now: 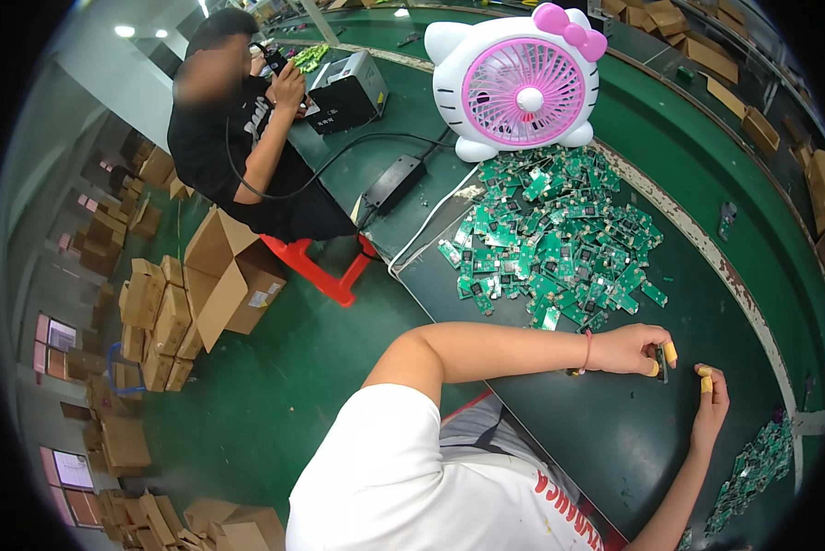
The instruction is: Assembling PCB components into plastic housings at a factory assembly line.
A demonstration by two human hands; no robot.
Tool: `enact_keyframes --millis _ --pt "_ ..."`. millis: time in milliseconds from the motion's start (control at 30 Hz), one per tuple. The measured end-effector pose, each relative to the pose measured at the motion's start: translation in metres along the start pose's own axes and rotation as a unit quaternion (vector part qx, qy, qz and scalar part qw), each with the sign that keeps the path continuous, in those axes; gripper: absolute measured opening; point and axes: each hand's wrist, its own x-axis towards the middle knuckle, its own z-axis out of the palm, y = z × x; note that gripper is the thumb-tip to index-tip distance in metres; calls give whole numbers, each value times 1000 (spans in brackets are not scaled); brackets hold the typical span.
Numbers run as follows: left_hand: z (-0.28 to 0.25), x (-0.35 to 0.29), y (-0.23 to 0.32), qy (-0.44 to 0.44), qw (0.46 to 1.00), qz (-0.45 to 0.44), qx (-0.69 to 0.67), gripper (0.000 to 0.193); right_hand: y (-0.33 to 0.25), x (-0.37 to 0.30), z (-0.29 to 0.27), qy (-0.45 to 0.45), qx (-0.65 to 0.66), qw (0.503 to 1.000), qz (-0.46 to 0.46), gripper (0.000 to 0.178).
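Observation:
My left hand (634, 349) reaches across the dark green tabletop from the left. Its yellow-capped thumb and finger pinch a small circuit board (662, 365), held edge-on just above the surface. A little to the right is my right hand (712, 404), its fingers curled and two yellow-capped tips close together. Whether anything small sits between those tips is hidden. Beyond my left hand lies a broad heap of green circuit boards (559, 239). Another pile of green boards (752, 477) spreads along the table to the right of my right forearm.
A white and pink cat-shaped fan (522, 87) stands behind the heap. A black power adapter (394, 184) with cables rests farther left. Another person (247, 129) works there, near a dark box (348, 96) and a red stool (325, 271). Cardboard cartons (160, 312) crowd the floor at left.

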Motion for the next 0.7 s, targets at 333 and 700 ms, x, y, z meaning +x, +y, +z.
enact_keyframes --millis 333,700 --pt "5 2 -6 -22 983 -60 -171 23 -2 0 2 2 -28 1000 -11 16" --pt "10 1 -9 -3 992 -55 -116 20 0 -1 2 -14 -53 998 -26 20"
